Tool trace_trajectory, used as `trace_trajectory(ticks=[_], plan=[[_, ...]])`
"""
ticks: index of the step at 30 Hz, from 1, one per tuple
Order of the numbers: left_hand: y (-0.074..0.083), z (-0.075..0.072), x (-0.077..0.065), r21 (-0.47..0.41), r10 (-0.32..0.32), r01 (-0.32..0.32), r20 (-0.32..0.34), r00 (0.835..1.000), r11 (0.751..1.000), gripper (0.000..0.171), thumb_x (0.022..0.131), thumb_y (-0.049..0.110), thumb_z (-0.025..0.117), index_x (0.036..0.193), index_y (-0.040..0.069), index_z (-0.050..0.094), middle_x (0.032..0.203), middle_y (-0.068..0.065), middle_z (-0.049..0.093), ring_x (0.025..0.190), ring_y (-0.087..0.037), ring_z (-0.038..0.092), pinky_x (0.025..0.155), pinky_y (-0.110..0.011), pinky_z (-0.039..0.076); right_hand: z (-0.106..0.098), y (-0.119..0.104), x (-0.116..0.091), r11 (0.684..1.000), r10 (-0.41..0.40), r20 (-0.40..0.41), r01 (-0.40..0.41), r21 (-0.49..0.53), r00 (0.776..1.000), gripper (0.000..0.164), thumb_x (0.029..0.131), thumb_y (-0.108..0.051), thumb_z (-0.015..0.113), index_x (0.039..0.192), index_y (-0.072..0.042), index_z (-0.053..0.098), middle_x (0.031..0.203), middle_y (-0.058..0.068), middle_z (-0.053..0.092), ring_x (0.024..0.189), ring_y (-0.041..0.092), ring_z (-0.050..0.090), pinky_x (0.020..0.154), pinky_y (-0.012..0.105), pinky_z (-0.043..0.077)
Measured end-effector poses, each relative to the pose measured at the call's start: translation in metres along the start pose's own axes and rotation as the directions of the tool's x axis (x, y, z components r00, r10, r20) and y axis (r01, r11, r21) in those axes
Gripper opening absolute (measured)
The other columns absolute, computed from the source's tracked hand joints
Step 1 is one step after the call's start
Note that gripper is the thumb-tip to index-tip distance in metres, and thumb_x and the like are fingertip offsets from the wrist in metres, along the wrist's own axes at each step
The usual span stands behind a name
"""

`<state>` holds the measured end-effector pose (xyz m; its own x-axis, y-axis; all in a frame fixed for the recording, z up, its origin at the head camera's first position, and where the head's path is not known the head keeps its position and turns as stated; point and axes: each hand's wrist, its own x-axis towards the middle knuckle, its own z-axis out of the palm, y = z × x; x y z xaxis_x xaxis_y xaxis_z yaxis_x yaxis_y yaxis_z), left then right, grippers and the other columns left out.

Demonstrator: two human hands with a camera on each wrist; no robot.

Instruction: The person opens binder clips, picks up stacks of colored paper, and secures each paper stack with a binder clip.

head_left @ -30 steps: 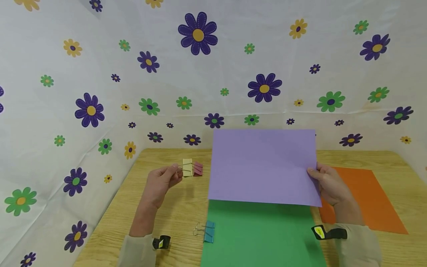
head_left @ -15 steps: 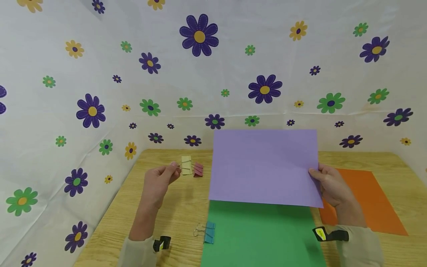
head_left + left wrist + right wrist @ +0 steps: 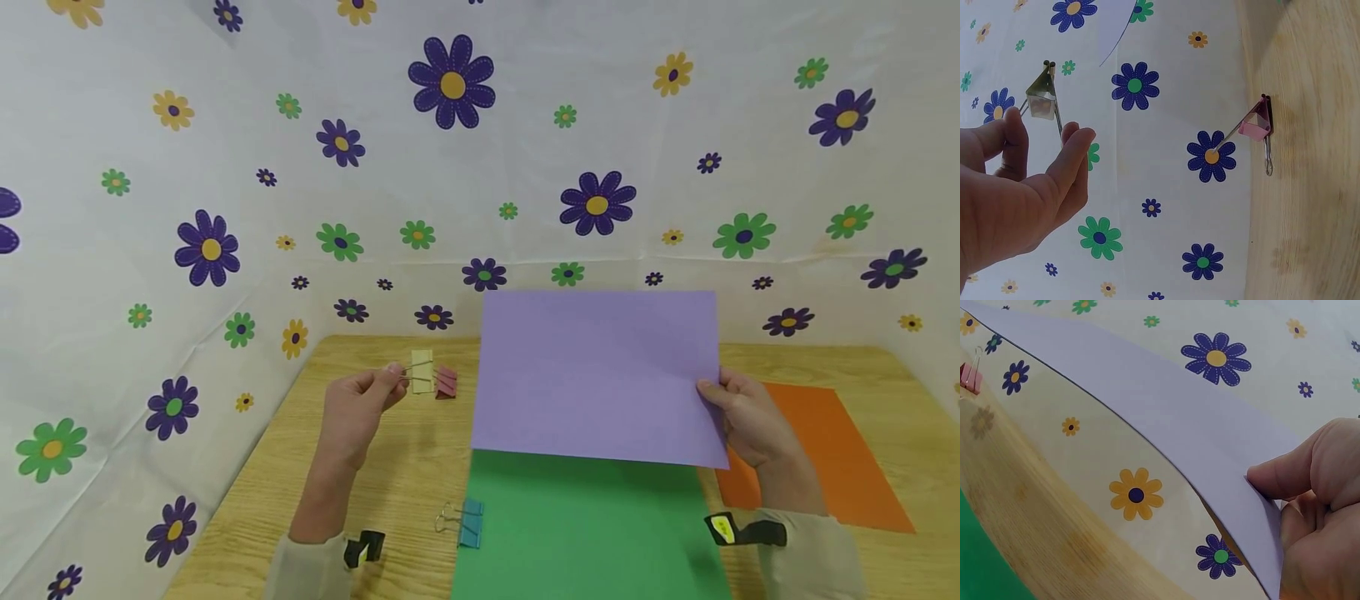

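My left hand (image 3: 360, 408) pinches the wire handles of a pale yellow binder clip (image 3: 422, 372), held up off the table left of the paper. In the left wrist view that yellow binder clip (image 3: 1041, 97) hangs between thumb and fingers. My right hand (image 3: 753, 421) grips the right edge of a purple sheet of paper (image 3: 596, 375), thumb on the near face. The sheet is lifted and tilted above a green sheet (image 3: 592, 525). A blue binder clip (image 3: 471, 523) is at the green sheet's left edge. Behind the yellow clip, a pink binder clip (image 3: 446, 382) stands on the table.
An orange sheet (image 3: 832, 458) lies on the wooden table (image 3: 300, 467) at the right, partly behind my right arm. A white cloth (image 3: 525, 142) printed with flowers hangs behind and along the left side of the table.
The yellow binder clip has turned slightly in my left fingers and risen a little. The purple sheet has shifted slightly right with my right hand.
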<state>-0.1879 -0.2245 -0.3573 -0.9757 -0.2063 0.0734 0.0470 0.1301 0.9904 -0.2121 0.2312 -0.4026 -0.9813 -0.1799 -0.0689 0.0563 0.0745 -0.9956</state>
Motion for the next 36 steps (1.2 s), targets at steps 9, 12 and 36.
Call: trace_trajectory(ticks=[9,12,36], plan=[[0.001,0.003,-0.003,-0.003,0.031,-0.031,0.007,0.999,1.0,0.034,0.1,0.018,0.06,0.092,-0.013,0.068,0.085,0.0,0.064,0.088,-0.012,0.068,0.087,-0.023,0.056,-0.002,-0.003,-0.001,1.0,-0.001,0.022,0.0,0.017,1.0,0.056,0.109,-0.018,0.036,0.148,0.017,0.017,0.107,-0.014,0.06,0.097,0.005,0.063,0.082,0.026,0.055],[0.002,0.004,-0.004,0.014,0.038,-0.038,0.014,0.999,0.999,0.035,0.101,0.02,0.06,0.091,-0.013,0.068,0.085,0.0,0.063,0.088,-0.012,0.068,0.087,-0.023,0.055,-0.002,-0.004,-0.002,1.0,-0.003,0.026,0.002,0.018,1.0,0.056,0.109,-0.018,0.037,0.149,0.016,0.017,0.108,-0.014,0.06,0.098,0.005,0.063,0.082,0.026,0.055],[0.003,0.008,-0.007,0.055,0.087,-0.088,0.015,0.996,0.995,0.035,0.101,0.019,0.058,0.089,-0.012,0.068,0.082,0.0,0.064,0.087,-0.012,0.065,0.087,-0.022,0.055,-0.002,-0.016,-0.009,0.999,-0.041,0.04,0.041,0.007,0.998,0.057,0.109,-0.02,0.036,0.149,0.015,0.017,0.11,-0.015,0.061,0.098,0.007,0.063,0.082,0.028,0.055]])
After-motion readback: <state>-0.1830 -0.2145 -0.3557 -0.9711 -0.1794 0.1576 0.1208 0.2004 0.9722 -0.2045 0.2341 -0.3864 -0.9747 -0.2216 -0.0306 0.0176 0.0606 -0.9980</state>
